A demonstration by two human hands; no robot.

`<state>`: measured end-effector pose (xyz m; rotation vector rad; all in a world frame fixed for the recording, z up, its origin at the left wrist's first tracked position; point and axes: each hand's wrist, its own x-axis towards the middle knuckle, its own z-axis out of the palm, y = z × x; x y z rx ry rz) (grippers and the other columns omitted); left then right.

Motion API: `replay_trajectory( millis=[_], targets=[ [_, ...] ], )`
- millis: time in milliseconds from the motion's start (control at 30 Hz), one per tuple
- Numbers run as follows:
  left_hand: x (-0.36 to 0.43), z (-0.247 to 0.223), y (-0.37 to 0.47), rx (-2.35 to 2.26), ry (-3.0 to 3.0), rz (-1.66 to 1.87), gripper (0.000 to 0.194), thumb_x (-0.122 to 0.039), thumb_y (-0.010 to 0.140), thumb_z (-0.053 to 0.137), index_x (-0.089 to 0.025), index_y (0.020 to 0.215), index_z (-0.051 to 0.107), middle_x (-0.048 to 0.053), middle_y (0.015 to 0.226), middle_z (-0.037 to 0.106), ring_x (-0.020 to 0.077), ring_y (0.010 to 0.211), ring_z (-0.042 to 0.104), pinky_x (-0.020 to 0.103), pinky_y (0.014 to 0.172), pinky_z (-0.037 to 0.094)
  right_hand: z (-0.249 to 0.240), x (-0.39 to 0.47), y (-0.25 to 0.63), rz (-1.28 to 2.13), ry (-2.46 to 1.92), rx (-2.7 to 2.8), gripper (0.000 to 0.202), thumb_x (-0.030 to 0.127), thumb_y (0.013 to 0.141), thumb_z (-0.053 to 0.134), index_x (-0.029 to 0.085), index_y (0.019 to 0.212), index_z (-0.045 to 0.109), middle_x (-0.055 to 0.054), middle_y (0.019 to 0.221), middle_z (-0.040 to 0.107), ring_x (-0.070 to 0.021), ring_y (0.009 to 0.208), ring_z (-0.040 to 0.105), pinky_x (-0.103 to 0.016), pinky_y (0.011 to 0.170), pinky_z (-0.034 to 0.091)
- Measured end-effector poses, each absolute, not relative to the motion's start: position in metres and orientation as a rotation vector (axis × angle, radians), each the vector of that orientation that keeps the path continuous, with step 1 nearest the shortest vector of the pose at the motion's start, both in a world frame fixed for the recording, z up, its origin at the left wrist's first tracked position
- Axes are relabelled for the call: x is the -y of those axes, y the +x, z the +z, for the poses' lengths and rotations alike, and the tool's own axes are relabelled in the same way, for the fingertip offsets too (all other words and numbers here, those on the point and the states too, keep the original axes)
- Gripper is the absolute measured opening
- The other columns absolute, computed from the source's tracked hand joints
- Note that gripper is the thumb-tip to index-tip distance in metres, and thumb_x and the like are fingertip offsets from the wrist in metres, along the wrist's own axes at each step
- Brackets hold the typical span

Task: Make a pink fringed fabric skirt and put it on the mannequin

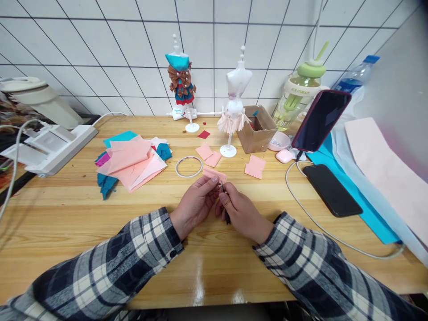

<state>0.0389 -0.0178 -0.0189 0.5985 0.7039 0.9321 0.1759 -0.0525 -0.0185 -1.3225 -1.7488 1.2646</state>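
Observation:
My left hand [197, 203] pinches a small piece of pink crepe paper [214, 174] between thumb and fingers. My right hand [242, 209] is closed on a slim dark tool [228, 217], its narrow tip at the paper's lower right corner. Whether it is tweezers or small scissors I cannot tell. Just beyond my hands lie more pink paper pieces [213, 159] and a thin white ring [189, 166]. Another pink piece [256, 167] lies to the right. A white mini dress form [228, 107] stands upright behind, with pleated pink pieces around its hips.
At the back, a second dress form [181, 80] wears blue, brown and red paper. Crepe sheets [129, 158] are heaped left, near a white power strip [63, 149]. A cardboard box [256, 138], drink bottle [297, 96], propped phone [321, 120], flat phone [332, 189] and cable [312, 219] occupy the right.

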Motion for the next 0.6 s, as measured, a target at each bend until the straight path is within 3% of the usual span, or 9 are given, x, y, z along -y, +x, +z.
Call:
replay_trajectory(
  millis=[367,600],
  targets=[
    [0.014,-0.019,0.034,-0.751,0.566,1.016,0.011,-0.020,0.080,0.070,-0.014,0.083,0.062,0.001,0.074,0.063,0.0086,0.066,0.060,0.018,0.061,0.051,-0.016,0.052,0.185,1.402,-1.281,1.745,0.016,0.035,0.100,0.029,0.024,0.092,0.038,0.005,0.067,0.059,-0.0102,0.052,0.054,-0.022,0.051,0.041],
    [0.009,-0.016,0.027,-0.790,0.617,0.977,0.012,-0.020,0.077,0.072,-0.013,0.083,0.064,-0.001,0.077,0.063,0.0058,0.067,0.059,0.015,0.063,0.049,-0.013,0.052,0.195,1.205,-1.396,1.776,0.032,0.043,0.099,0.026,0.023,0.089,0.048,0.004,0.064,0.049,-0.0125,0.061,0.048,-0.025,0.061,0.038]
  ],
)
